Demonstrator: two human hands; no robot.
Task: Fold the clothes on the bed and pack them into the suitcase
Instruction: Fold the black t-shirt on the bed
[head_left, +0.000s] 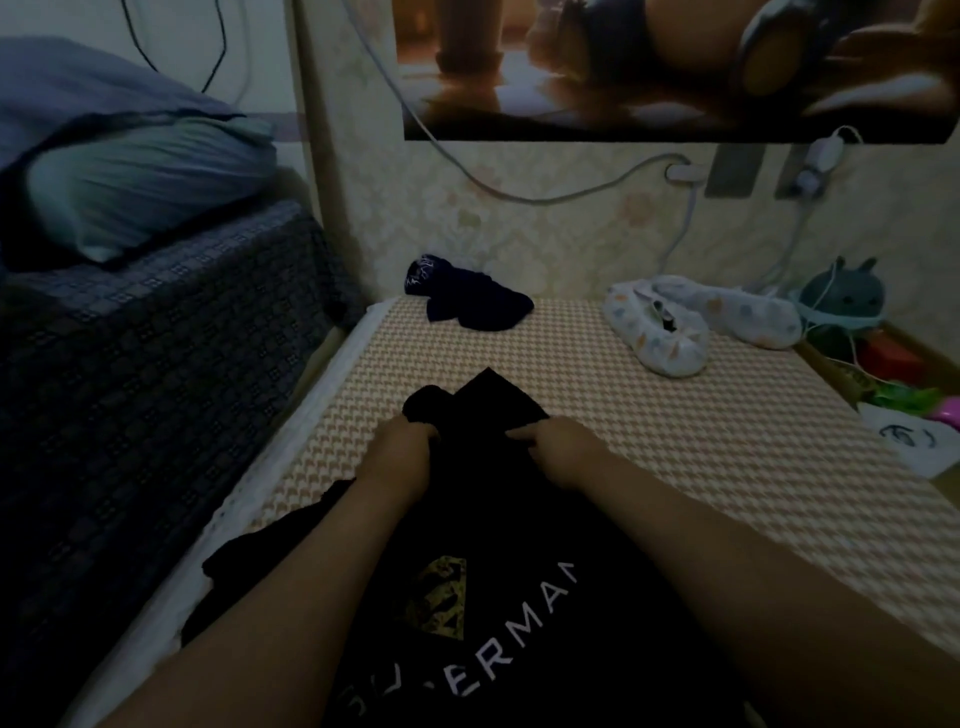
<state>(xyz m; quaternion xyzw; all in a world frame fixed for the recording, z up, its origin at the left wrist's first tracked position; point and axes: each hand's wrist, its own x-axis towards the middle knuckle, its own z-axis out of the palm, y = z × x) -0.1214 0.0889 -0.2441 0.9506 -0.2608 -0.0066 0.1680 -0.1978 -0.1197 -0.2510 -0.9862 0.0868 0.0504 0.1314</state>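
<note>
Black T-shirt (467, 545) with a gold emblem and white lettering lies on the bed (675, 441), spread from the near edge toward the middle. Left hand (402, 447) grips the shirt's far end, fingers curled into the cloth. Right hand (556, 452) pinches the same end just beside it. Dark blue garment (467, 299) lies crumpled at the wall side of the bed, well apart. White patterned garment (685, 322) lies at the far right, near a grey plush toy (841, 296).
</note>
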